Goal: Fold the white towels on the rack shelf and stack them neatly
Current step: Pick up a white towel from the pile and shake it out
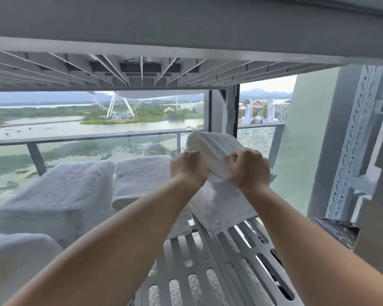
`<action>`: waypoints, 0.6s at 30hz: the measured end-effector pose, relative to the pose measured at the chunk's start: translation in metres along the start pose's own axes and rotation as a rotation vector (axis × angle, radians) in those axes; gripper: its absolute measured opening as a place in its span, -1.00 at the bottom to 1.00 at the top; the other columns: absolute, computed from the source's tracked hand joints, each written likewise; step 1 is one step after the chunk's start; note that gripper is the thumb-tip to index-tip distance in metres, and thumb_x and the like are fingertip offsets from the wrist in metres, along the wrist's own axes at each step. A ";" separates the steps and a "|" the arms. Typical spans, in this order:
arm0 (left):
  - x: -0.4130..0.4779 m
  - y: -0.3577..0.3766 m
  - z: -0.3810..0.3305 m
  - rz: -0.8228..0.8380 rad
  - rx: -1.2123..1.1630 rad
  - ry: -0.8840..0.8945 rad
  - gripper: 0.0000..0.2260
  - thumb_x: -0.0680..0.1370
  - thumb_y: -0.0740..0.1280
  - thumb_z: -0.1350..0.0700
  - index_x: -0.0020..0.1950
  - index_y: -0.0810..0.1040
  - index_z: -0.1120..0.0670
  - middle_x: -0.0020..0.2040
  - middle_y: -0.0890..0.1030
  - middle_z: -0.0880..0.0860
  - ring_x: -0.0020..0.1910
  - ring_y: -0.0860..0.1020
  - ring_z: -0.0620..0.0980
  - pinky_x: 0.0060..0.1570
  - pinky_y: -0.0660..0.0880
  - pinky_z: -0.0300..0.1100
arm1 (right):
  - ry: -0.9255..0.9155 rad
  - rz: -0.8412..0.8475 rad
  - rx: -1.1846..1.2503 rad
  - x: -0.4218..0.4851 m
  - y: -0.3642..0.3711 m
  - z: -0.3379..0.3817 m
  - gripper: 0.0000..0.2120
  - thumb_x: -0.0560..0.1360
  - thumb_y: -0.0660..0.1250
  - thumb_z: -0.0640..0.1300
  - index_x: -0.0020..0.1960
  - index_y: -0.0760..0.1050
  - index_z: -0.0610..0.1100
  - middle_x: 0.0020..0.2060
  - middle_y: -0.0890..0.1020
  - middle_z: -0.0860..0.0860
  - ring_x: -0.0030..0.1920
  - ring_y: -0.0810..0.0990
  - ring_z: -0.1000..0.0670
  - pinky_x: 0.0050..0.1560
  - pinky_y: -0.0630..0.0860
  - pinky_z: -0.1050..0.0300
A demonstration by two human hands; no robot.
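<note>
— Where is the white towel (221,199) sitting?
— On the rack shelf (230,261), right of the folded stacks (53,191).
— And the hands?
— The left hand (187,167) and right hand (249,168) are both gripping its bunched top.

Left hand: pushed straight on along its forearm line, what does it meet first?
The white towel it grips together with the right hand: its bunched upper part lies right ahead of the left hand. Behind it probably the window post, though depth is unclear.

Beyond the glass balcony railing (86,136) I see a white spoked Ferris wheel (119,107), calm grey water (53,129) and hazy mountains (263,93).
</note>
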State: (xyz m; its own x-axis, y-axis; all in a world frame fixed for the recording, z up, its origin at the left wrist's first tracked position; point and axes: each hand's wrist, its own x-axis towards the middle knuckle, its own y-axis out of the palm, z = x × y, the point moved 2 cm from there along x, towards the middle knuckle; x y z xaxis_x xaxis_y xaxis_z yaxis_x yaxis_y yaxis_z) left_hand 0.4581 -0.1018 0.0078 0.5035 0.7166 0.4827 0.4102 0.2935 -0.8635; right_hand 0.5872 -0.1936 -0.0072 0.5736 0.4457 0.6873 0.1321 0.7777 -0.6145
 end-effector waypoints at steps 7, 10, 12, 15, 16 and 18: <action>0.000 -0.005 0.005 -0.070 -0.182 0.016 -0.91 0.60 0.30 0.06 -0.05 0.55 0.04 -0.14 0.56 0.00 -0.20 0.50 0.07 -0.27 0.37 -0.10 | -0.016 -0.100 0.091 -0.010 -0.015 0.005 -0.79 0.58 0.31 -0.02 -0.09 0.63 -0.12 -0.17 0.66 -0.07 -0.08 0.58 -0.17 -0.04 0.45 -0.01; -0.002 -0.016 0.005 -0.154 -0.254 0.032 -0.89 0.62 0.30 0.01 -0.05 0.54 0.01 -0.24 0.48 -0.07 -0.22 0.50 0.04 -0.33 0.33 -0.14 | -0.032 -0.163 0.142 -0.013 -0.029 0.008 -0.79 0.59 0.31 -0.03 -0.06 0.63 -0.13 -0.16 0.66 -0.05 -0.08 0.60 -0.14 -0.03 0.51 -0.01; -0.005 -0.024 0.002 -0.206 -0.270 0.030 -0.87 0.63 0.27 0.00 -0.01 0.54 0.03 -0.20 0.55 -0.03 -0.20 0.53 0.06 -0.30 0.36 -0.13 | -0.038 -0.209 0.174 -0.014 -0.040 0.011 -0.79 0.60 0.29 -0.04 -0.03 0.62 -0.14 -0.12 0.67 -0.05 -0.06 0.60 -0.14 -0.02 0.52 -0.02; -0.013 -0.037 -0.003 -0.232 -0.296 0.015 -0.85 0.64 0.26 -0.01 0.04 0.55 0.05 -0.09 0.64 0.06 -0.13 0.57 0.12 -0.22 0.46 -0.08 | -0.045 -0.274 0.219 -0.016 -0.055 0.014 -0.79 0.61 0.26 -0.06 -0.03 0.60 -0.15 -0.09 0.67 -0.06 -0.05 0.60 -0.16 -0.05 0.48 -0.01; -0.016 -0.041 -0.004 -0.234 -0.306 0.010 -0.84 0.64 0.26 -0.01 0.06 0.55 0.05 -0.08 0.64 0.08 -0.11 0.57 0.13 -0.21 0.48 -0.07 | -0.051 -0.282 0.234 -0.016 -0.059 0.014 -0.80 0.62 0.25 -0.07 -0.03 0.60 -0.15 -0.08 0.66 -0.07 -0.04 0.59 -0.16 -0.05 0.47 0.00; -0.023 -0.049 -0.007 -0.244 -0.323 0.004 -0.84 0.64 0.26 0.00 0.07 0.54 0.07 -0.09 0.63 0.07 -0.14 0.55 0.12 -0.21 0.45 -0.08 | -0.065 -0.291 0.261 -0.020 -0.068 0.014 -0.81 0.62 0.25 -0.07 -0.01 0.59 -0.14 -0.05 0.66 -0.06 -0.03 0.59 -0.16 -0.05 0.45 0.01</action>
State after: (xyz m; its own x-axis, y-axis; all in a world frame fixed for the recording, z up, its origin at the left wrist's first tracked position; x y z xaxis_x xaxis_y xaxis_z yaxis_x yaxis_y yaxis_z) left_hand 0.4312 -0.1372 0.0397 0.3643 0.6478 0.6690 0.7357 0.2402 -0.6333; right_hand 0.5558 -0.2488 0.0263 0.4886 0.2107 0.8467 0.0671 0.9584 -0.2773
